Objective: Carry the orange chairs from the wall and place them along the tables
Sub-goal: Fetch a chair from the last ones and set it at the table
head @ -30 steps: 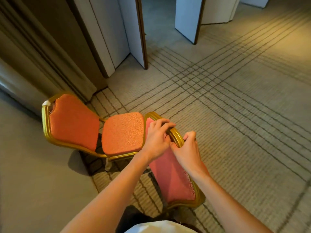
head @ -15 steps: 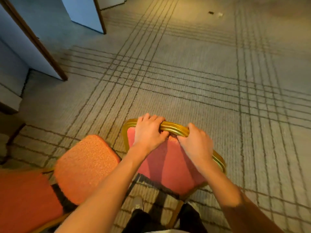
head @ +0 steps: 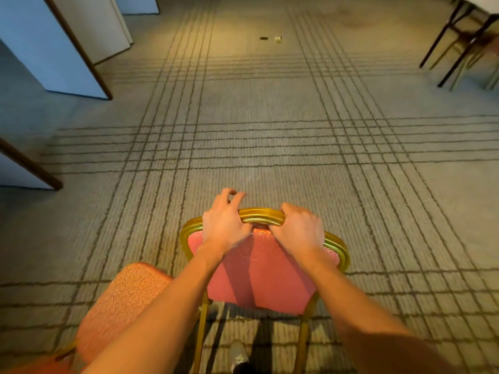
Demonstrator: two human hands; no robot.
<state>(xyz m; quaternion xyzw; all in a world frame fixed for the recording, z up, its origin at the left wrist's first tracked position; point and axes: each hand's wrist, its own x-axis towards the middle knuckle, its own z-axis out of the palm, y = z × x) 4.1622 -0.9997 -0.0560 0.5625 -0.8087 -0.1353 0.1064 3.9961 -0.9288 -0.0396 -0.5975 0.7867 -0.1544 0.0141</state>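
I have the chair (head: 259, 271) by the top rail of its back, right in front of me over the carpet (head: 270, 157) and well apart from the bench (head: 486, 0) at the far upper right. My right hand (head: 298, 230) is clenched round the rail. My left hand (head: 225, 225) rests its palm on the rail, but its fingers (head: 232, 195) are raised and loose, grasping nothing.

With one firm hold, I judge the chair could twist or drop on the left side. Its legs could also clip the second chair (head: 124, 300) just beside it. Two small bits (head: 270, 38) lie on the carpet ahead and might catch a foot or a leg.

My arms and the chair back hide the seat and feet, so I cannot tell whether it is lifted or standing. The second chair is cut off at the frame edge, and only a corner and some legs of the bench show. The bits are too small to name.
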